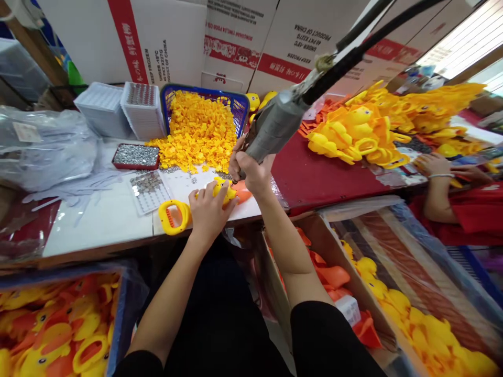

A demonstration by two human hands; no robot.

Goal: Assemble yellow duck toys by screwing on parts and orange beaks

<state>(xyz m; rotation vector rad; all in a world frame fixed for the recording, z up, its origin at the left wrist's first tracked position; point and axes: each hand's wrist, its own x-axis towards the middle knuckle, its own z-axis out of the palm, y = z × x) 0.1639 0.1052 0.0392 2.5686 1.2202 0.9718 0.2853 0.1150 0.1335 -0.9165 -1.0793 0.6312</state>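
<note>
My left hand [210,209] is pressed over a yellow plastic duck toy [173,217] lying on the white worktop. The toy's ring-shaped handle sticks out to the left, and an orange part [242,191] shows at its right end. In my right hand [253,170] is a grey power screwdriver [277,125], hanging from a black cable and tilted, its tip down at the toy close to my left fingers. The exact contact point of the tip is hard to make out. Left of the toy lies a clear tray [150,191] with small metal pieces.
Behind stand a blue basket [165,99] spilling small yellow parts, a red dish [135,157] of screws and stacked clear trays [143,110]. Yellow duck parts [353,131] are heaped at right, near a co-worker's hand [434,165]. Below are a blue bin [122,314] and a carton [353,293].
</note>
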